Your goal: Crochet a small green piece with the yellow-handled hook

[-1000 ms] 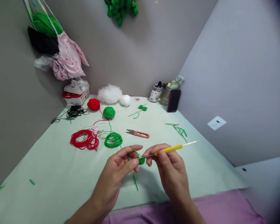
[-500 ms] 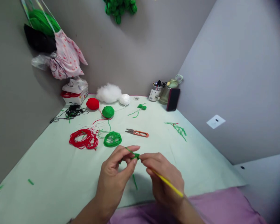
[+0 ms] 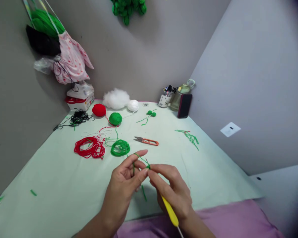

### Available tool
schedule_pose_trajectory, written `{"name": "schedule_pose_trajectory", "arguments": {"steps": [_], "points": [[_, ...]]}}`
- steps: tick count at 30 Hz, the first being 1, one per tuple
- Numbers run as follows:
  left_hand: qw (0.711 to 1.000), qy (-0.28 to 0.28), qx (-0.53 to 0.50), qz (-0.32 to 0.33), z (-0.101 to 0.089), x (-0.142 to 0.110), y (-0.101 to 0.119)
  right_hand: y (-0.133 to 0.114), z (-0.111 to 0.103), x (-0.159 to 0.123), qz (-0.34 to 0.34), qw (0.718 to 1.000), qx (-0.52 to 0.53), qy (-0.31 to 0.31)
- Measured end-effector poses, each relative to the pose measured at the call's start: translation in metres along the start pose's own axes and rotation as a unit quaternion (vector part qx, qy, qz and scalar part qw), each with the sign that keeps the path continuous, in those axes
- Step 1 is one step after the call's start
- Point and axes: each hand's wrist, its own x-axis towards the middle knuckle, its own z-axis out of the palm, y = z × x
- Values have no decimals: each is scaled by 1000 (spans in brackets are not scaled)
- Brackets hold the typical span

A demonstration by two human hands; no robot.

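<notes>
Yellow hook [image 3: 170, 211] has swung downward; fingers [image 3: 154, 169] mostly hide green yarnwork [image 3: 148, 167].

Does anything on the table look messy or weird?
Yes: the black strands at the back left lie in a tangle, while the red ball and green ball are neatly wound. Loose green snippets are scattered too. Nothing looks spilled or broken.

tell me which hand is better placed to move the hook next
Right hand, most likely: it holds the hook, while the left hand pinches the green piece.
</notes>
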Motion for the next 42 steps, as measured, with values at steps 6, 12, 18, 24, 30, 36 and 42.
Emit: {"name": "schedule_pose_trajectory", "arguments": {"steps": [6, 12, 18, 24, 30, 36, 42], "points": [[988, -40, -117, -93, -2, 3, 9, -6, -3, 4, 94, 987, 120, 49], [995, -32, -70, -58, -7, 2, 15, -12, -6, 13, 251, 920, 280, 113], [998, -53, -1, -25, -4, -3, 9, -9, -2, 21, 283, 884, 358, 107], [1000, -22, -2, -9, -3, 0, 0, -11, 4, 11, 189, 963, 182, 57], [987, -55, -108, -109, 1, 5, 3, -6, 4, 6, 134, 980, 140, 39], [981, -82, -129, -116, -1, 8, 4, -8, -2, 16, 163, 962, 217, 35], [989, -41, -99, -97, -13, 9, 6, 1, -5, 18, 268, 899, 327, 115]]}}
